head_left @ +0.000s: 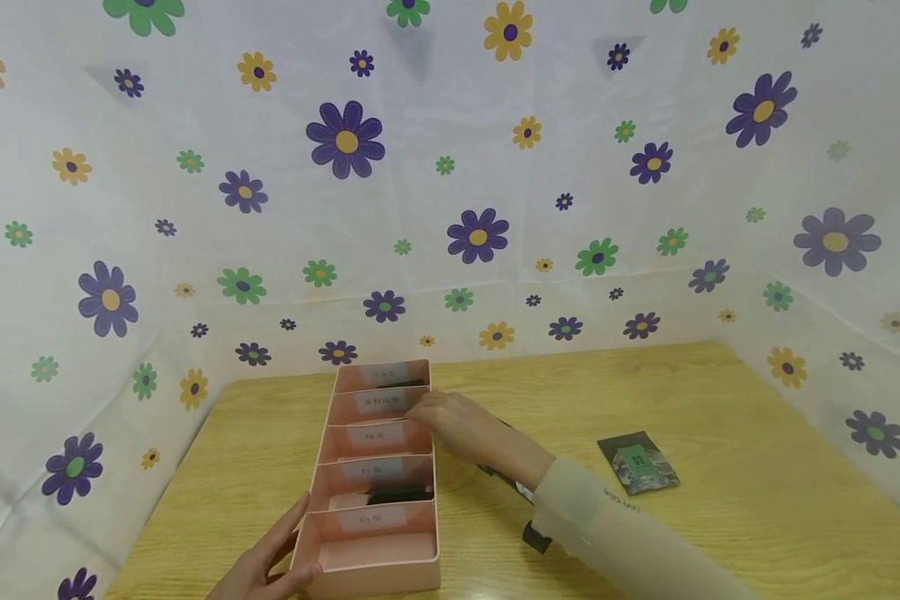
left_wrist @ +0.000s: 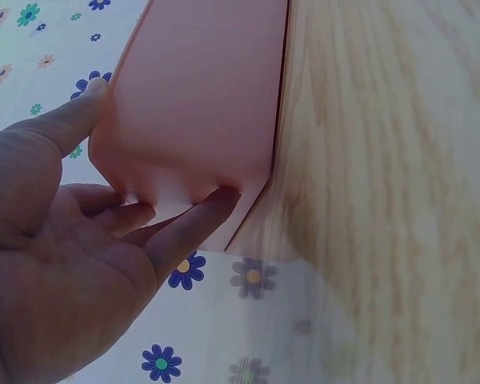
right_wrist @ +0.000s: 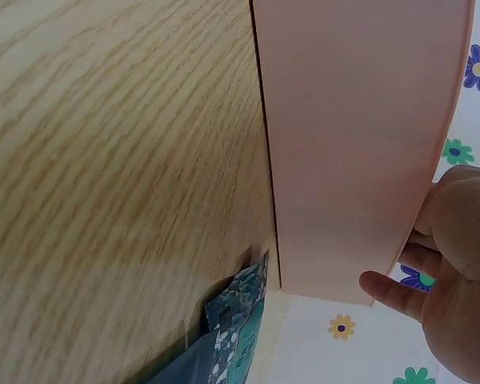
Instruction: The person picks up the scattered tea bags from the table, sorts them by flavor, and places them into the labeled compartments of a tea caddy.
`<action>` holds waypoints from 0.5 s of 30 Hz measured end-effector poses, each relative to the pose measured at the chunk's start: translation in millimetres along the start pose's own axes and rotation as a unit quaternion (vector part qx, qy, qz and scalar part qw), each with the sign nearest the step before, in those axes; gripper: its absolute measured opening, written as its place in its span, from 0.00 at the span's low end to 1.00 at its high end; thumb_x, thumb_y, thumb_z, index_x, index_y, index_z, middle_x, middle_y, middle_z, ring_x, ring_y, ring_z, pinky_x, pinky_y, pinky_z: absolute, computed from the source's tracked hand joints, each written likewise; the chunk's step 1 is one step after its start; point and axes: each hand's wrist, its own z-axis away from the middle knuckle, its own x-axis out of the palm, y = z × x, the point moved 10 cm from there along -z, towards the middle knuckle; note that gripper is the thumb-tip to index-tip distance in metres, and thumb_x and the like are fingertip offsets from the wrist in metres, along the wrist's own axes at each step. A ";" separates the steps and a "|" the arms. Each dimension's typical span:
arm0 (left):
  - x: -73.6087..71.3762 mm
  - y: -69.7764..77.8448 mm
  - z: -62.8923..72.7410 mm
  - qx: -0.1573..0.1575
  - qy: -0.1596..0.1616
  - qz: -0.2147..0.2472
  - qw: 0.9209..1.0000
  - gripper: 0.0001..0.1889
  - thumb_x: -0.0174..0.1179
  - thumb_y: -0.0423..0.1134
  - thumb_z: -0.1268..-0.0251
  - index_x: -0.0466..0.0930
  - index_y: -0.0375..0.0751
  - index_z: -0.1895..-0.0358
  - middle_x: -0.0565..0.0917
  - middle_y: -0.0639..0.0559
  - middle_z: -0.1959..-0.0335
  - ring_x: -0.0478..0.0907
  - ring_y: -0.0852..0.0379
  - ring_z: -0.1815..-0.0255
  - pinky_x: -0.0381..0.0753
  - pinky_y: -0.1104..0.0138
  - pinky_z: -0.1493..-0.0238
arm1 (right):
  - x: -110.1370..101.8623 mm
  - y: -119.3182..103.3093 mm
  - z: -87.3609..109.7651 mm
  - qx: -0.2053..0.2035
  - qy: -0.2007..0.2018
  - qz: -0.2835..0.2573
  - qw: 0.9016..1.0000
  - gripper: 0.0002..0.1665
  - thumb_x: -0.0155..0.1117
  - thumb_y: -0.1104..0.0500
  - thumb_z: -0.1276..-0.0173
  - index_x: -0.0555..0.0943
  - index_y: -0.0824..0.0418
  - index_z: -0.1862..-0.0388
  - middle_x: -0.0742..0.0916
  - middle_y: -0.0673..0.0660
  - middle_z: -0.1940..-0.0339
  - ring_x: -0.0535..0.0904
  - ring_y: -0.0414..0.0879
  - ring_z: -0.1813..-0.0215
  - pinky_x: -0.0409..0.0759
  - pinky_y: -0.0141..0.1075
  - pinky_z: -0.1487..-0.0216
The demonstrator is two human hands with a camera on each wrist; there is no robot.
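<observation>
A long pink divided box [head_left: 367, 575] stands on the table, a handwritten label on each compartment's back wall. My left hand [head_left: 266, 558] grips its near left corner, thumb on the front face and fingers along the side; these fingers [left_wrist: 212, 216] also show in the left wrist view. My right hand [head_left: 453, 421] reaches over the right rim into a compartment towards the far end. In the right wrist view its thumb [right_wrist: 396, 294] is outside the rim; the other fingertips are hidden. A dark packet [head_left: 401, 496] lies in the compartment second from the front.
On the right of the table lies a dark packet with a green label [head_left: 636, 461]. Beneath my right forearm, partly covered, are another patterned packet [right_wrist: 240, 320] and a black item [head_left: 536, 537]. A flower-printed curtain [head_left: 420, 200] encloses the back and sides.
</observation>
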 end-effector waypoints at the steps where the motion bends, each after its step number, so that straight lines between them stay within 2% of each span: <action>1: 0.0 0.0 0.1 -0.001 0.001 0.000 1.000 0.46 0.60 0.39 0.22 0.36 0.36 0.16 0.37 0.24 0.19 0.44 0.17 0.23 0.80 0.41 0.42 | 1.3 1.3 0.2 0.008 -0.009 -0.004 1.000 0.18 0.57 0.75 0.27 0.87 0.62 0.46 0.89 0.55 0.50 0.84 0.47 0.44 0.80 0.35 0.38; 5: 0.7 0.1 0.7 -0.003 0.001 0.002 1.000 0.46 0.61 0.38 0.22 0.36 0.36 0.16 0.38 0.23 0.19 0.44 0.18 0.23 0.81 0.42 0.43 | 7.9 9.7 2.4 0.056 -0.053 -0.052 0.996 0.18 0.52 0.70 0.20 0.83 0.64 0.38 0.86 0.58 0.43 0.81 0.50 0.38 0.77 0.38 0.34; 9: 1.1 0.1 1.3 -0.005 0.001 0.008 1.000 0.46 0.60 0.38 0.22 0.36 0.37 0.15 0.38 0.24 0.19 0.44 0.18 0.23 0.82 0.43 0.43 | 10.8 18.6 6.7 0.100 -0.076 -0.136 0.983 0.21 0.48 0.67 0.18 0.77 0.66 0.31 0.80 0.66 0.32 0.75 0.57 0.28 0.71 0.46 0.27; 11: 1.2 -0.2 1.8 -0.008 0.002 0.011 1.000 0.46 0.60 0.39 0.22 0.36 0.37 0.15 0.37 0.24 0.19 0.44 0.18 0.23 0.82 0.43 0.44 | 10.7 24.0 9.4 0.118 -0.076 -0.190 0.972 0.23 0.48 0.65 0.17 0.75 0.66 0.28 0.77 0.66 0.28 0.74 0.57 0.28 0.71 0.48 0.27; 15: 1.6 -0.4 2.2 -0.012 0.003 0.012 1.000 0.46 0.60 0.39 0.21 0.36 0.38 0.15 0.37 0.24 0.18 0.44 0.18 0.23 0.83 0.43 0.44 | 5.5 34.7 14.3 0.147 -0.057 -0.304 0.940 0.26 0.50 0.58 0.15 0.71 0.65 0.24 0.76 0.61 0.25 0.73 0.56 0.27 0.73 0.51 0.29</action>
